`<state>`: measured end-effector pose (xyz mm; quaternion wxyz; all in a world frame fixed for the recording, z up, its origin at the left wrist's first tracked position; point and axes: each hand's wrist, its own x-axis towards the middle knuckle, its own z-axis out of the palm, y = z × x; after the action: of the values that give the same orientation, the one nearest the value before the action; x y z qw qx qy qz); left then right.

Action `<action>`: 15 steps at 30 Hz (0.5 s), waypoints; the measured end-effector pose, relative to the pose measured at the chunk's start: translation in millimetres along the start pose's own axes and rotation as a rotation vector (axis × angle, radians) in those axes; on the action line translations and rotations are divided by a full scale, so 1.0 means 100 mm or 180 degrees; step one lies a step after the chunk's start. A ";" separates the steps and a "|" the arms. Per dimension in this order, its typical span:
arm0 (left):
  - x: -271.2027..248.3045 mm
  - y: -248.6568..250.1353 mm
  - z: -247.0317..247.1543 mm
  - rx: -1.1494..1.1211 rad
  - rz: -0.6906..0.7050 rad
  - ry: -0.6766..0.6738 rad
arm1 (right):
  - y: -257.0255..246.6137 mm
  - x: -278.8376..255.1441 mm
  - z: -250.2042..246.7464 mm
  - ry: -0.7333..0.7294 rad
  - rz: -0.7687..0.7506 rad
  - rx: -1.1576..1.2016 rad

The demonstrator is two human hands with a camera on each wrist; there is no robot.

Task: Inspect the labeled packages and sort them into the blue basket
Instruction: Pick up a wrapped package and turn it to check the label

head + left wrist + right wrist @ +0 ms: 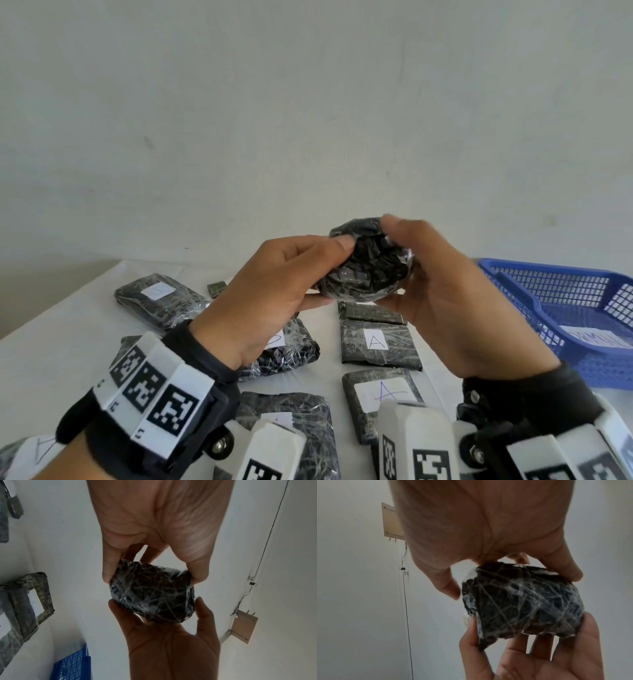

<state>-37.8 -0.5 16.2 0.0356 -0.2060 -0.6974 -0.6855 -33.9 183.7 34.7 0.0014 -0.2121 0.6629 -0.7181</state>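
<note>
Right now the person holds one black wrapped package (368, 265) up in the air between both hands, well above the worktop (51, 342). The left hand (274, 291) pinches its left end, thumb on top and fingers beneath; the right hand (442, 294) grips the other end the same way, thumb over the top edge and fingers cupped under it. Neither hand is spread flat — both are curled round the bundle. From the wrist views the package looks lumpy and crinkled under clear wrap, and no label shows on any face turned to the cameras, so I would guess the person is turning it over to find one.

The package's long axis runs roughly left to right, from one hand across to the other. The blue basket (589, 363) sits on the worktop to the right and lower down, just beside the right wrist, so the right hand is the nearer one for dropping it in — the left would have to let go first.

More packages lie flat below the hands, among them one marked A (378, 342) and another A (383, 394) nearer the person.
</note>
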 end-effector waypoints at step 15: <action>0.01 -0.03 0.04 0.0139 0.0071 -0.0057 | 0.03 0.01 -0.08 -0.0058 -0.0188 -0.0320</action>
<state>-38.7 3.9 13.9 0.0415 -0.2191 -0.7102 -0.6678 -38.1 190.5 31.6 -0.0245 -0.2379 0.6916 -0.6816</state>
